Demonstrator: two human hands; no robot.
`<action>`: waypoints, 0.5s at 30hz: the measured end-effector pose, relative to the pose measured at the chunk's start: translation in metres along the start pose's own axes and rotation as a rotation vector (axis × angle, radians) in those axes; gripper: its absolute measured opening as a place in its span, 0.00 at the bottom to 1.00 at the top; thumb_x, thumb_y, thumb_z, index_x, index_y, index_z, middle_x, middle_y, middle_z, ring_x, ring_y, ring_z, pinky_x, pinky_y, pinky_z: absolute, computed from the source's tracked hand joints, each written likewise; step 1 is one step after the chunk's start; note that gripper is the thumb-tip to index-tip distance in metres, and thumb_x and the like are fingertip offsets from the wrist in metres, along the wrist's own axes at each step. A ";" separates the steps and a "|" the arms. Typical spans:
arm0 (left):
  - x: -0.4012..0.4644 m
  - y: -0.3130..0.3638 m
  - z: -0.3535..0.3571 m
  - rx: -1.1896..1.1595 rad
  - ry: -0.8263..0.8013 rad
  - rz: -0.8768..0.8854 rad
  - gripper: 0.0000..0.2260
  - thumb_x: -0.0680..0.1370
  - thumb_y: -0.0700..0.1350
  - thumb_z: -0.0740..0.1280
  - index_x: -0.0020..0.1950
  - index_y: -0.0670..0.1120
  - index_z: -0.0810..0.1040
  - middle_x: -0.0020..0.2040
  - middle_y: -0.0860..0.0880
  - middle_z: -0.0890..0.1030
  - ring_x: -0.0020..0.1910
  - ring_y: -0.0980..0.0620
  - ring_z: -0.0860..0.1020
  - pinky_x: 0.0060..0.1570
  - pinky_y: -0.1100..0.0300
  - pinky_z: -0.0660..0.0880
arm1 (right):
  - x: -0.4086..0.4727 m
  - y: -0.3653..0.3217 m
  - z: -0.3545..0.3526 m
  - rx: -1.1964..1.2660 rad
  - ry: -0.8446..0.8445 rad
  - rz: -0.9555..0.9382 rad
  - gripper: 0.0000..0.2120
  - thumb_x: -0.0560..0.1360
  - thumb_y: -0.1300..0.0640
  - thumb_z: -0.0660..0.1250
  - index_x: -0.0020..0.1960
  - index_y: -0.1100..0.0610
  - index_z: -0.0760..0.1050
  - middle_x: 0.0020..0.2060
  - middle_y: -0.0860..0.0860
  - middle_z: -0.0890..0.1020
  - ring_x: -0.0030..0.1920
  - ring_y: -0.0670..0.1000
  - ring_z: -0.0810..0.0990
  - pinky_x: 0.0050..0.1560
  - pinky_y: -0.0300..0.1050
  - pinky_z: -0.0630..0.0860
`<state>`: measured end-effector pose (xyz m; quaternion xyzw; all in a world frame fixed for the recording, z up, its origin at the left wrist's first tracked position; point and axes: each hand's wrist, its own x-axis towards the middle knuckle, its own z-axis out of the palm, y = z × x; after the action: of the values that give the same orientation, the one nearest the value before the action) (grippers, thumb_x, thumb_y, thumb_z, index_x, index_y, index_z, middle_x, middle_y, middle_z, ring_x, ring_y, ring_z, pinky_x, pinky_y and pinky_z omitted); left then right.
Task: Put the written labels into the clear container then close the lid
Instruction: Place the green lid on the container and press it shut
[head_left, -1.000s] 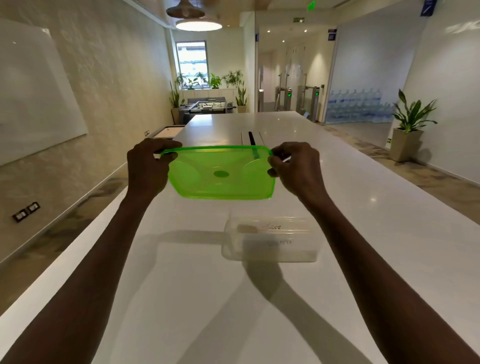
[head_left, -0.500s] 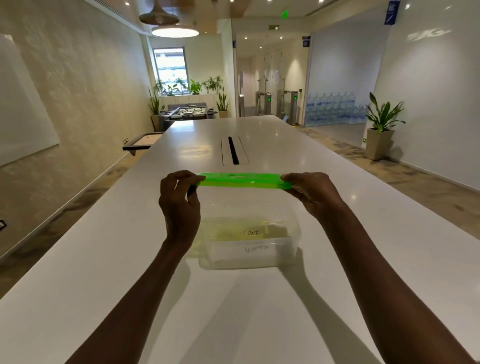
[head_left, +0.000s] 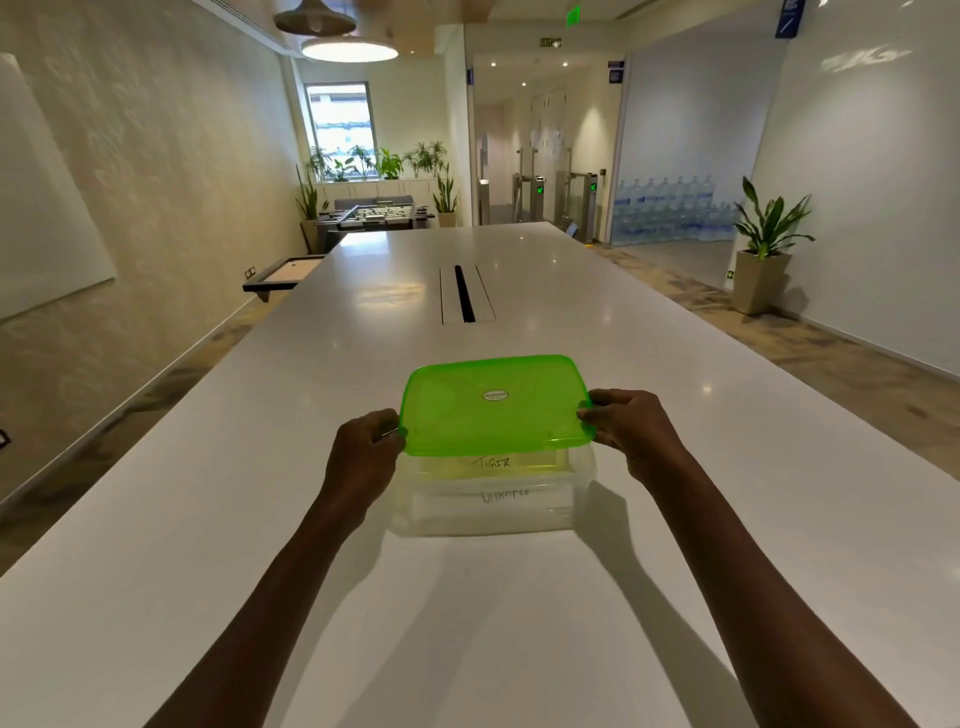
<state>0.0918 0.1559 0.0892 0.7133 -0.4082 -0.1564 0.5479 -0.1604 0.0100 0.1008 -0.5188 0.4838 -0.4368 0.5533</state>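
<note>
A translucent green lid (head_left: 493, 405) with a small oval sticker lies over the top of the clear container (head_left: 493, 506) on the white table. My left hand (head_left: 366, 449) pinches the lid's left edge, and my right hand (head_left: 631, 423) pinches its right edge. Through the container's near wall I see white labels (head_left: 493, 475) with handwritten words, one reading "TIGER". Whether the lid is snapped down on the rim I cannot tell.
The long white table (head_left: 467, 623) runs far ahead, with a dark cable slot (head_left: 464, 301) in its middle. A small tray-like table (head_left: 280, 273) stands beside its far left edge. Potted plants and water bottles stand at the room's far end.
The lid, held up and tilted away from the container a second ago, has been turned flat and brought down over the container's top. Both hands have kept hold of its edges.
</note>
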 end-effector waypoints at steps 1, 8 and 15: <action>-0.002 -0.001 0.000 0.007 -0.003 -0.006 0.04 0.75 0.38 0.69 0.46 0.46 0.82 0.42 0.47 0.80 0.42 0.51 0.76 0.46 0.57 0.70 | 0.001 0.003 0.001 -0.052 0.018 -0.023 0.24 0.69 0.72 0.72 0.65 0.68 0.74 0.57 0.65 0.81 0.52 0.59 0.82 0.51 0.51 0.80; -0.014 -0.008 0.008 0.054 0.094 -0.002 0.14 0.72 0.42 0.74 0.57 0.43 0.82 0.51 0.46 0.85 0.49 0.51 0.81 0.52 0.58 0.74 | -0.008 0.015 0.007 -0.352 0.082 -0.139 0.23 0.69 0.64 0.73 0.64 0.62 0.78 0.57 0.58 0.83 0.56 0.55 0.82 0.58 0.46 0.76; -0.015 -0.012 0.009 0.047 0.106 -0.025 0.15 0.70 0.41 0.75 0.57 0.42 0.82 0.49 0.45 0.85 0.47 0.50 0.82 0.51 0.58 0.75 | -0.011 0.023 0.007 -0.456 0.126 -0.183 0.22 0.71 0.59 0.73 0.64 0.62 0.78 0.58 0.58 0.83 0.59 0.55 0.81 0.60 0.45 0.74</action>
<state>0.0814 0.1627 0.0714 0.7382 -0.3734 -0.1155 0.5499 -0.1555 0.0236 0.0789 -0.6437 0.5542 -0.3960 0.3488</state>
